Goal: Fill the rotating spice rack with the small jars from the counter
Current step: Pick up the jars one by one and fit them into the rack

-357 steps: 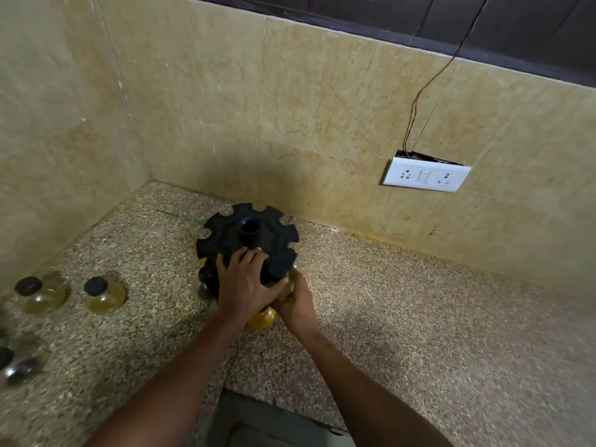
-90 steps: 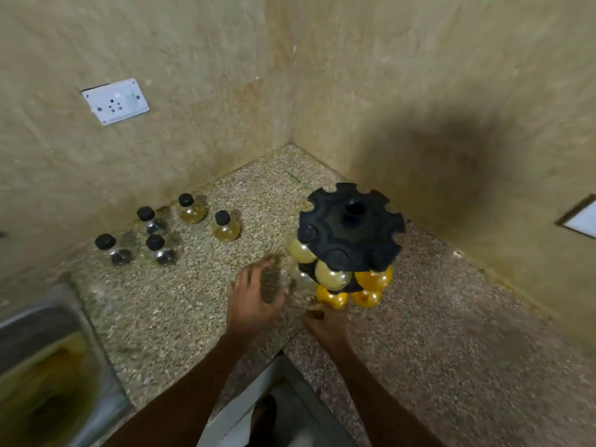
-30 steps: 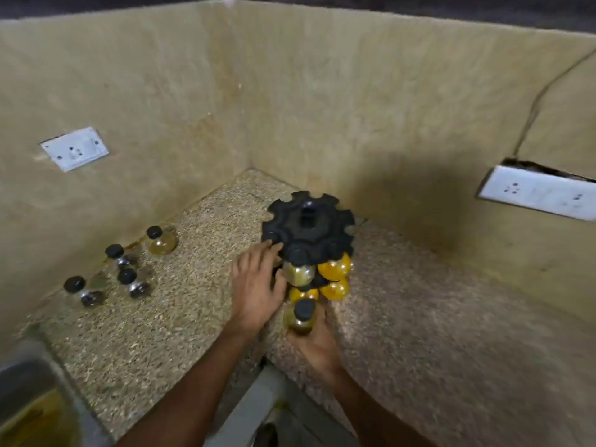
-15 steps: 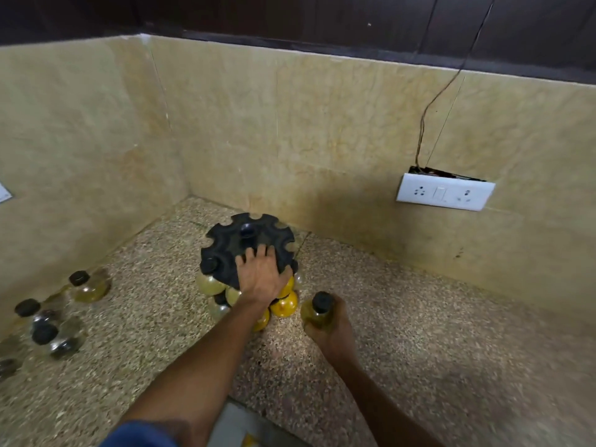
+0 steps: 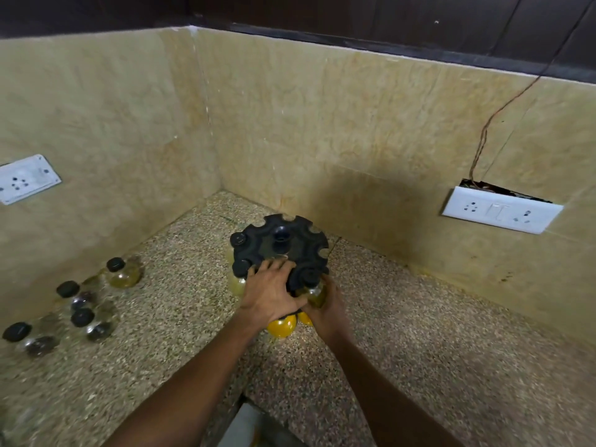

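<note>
The black notched spice rack (image 5: pixel 280 245) stands near the counter's corner, with round yellow jars (image 5: pixel 281 325) hanging in its lower tier and black-capped jars in upper notches. My left hand (image 5: pixel 270 293) lies flat on the rack's front top. My right hand (image 5: pixel 327 309) holds a small black-capped jar (image 5: pixel 312 287) with yellowish contents, its neck sitting in a front notch of the rack. Several loose jars stand at the left: a yellowish one (image 5: pixel 122 272) and clear ones (image 5: pixel 77 295), (image 5: pixel 92 324), (image 5: pixel 27 338).
Speckled granite counter (image 5: pixel 435 350) with tiled walls meeting in a corner behind the rack. A white socket plate (image 5: pixel 501 213) with a wire hangs on the right wall, another socket plate (image 5: pixel 25 179) on the left wall. The counter's front edge runs below my arms.
My right hand has lifted the jar from beside the rack on the counter into a front notch. My left hand stays on the rack's top. The view swung slightly left.
</note>
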